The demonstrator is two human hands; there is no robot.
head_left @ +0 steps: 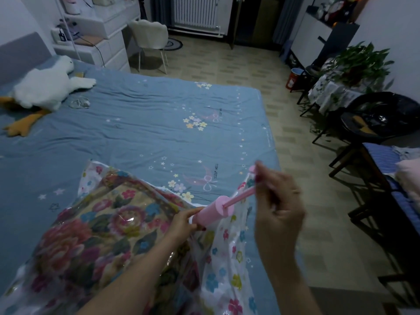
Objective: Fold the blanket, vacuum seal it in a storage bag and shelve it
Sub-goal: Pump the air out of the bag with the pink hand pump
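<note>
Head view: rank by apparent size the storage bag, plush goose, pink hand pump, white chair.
1. Storage bag, largest by far, though nearest the camera.
2. Plush goose.
3. White chair and pink hand pump: unsure; they look similar, the chair far off, the pump close and partly hidden by hands.

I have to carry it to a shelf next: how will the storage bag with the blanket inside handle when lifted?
Probably floppy: the storage bag lies in loose folds around the blanket. Its glossy plastic looks slippery. It still looks puffy while the left hand steadies the pink hand pump, so likely bulky rather than heavy.
</note>
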